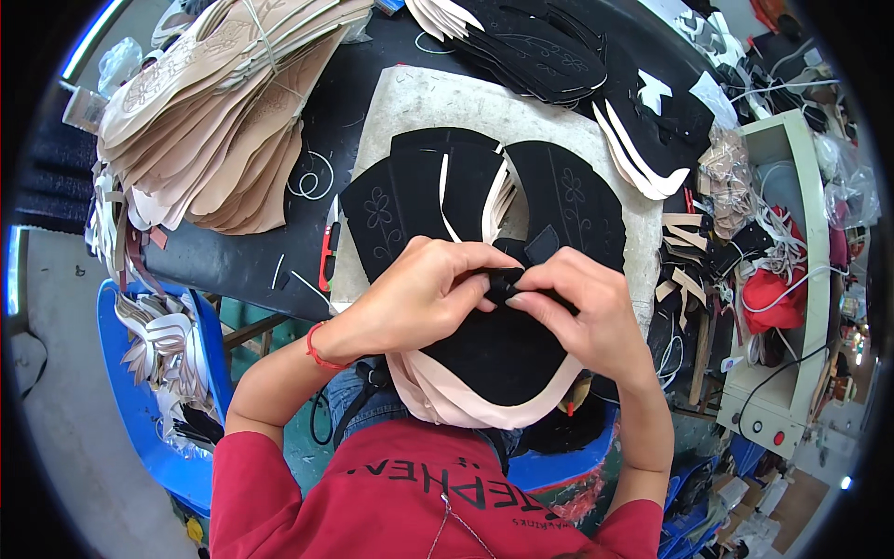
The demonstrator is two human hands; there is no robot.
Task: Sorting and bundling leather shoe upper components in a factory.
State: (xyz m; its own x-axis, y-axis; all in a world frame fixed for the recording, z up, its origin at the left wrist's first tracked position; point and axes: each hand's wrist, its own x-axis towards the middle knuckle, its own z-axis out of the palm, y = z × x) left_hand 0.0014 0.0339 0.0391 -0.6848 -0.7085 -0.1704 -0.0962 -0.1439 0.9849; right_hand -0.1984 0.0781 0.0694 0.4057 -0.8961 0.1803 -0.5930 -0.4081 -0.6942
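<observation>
In front of me lie black boot-upper panels point(391, 200) with stitched flower outlines, spread over a pale board point(396, 102). Another black panel point(494, 363) hangs over the near edge toward my lap, with cream pieces point(421, 382) showing around its lower rim. Thumb and fingers of my left hand point(414, 293) pinch the black material at the centre. My right hand point(591, 307) pinches the same spot from the other side, almost touching the left. Just above the fingers sits a small dark diamond-shaped patch point(541, 244). What lies between the fingertips is partly hidden.
A tied stack of beige cut pieces point(214, 140) fills the table's far left. Black pieces point(549, 56) lie at the back, white curved strips point(633, 158) at right. A red-handled cutting tool point(328, 252) rests left of the panels. Beside me are a blue chair point(126, 373) and a cream metal cabinet point(792, 373).
</observation>
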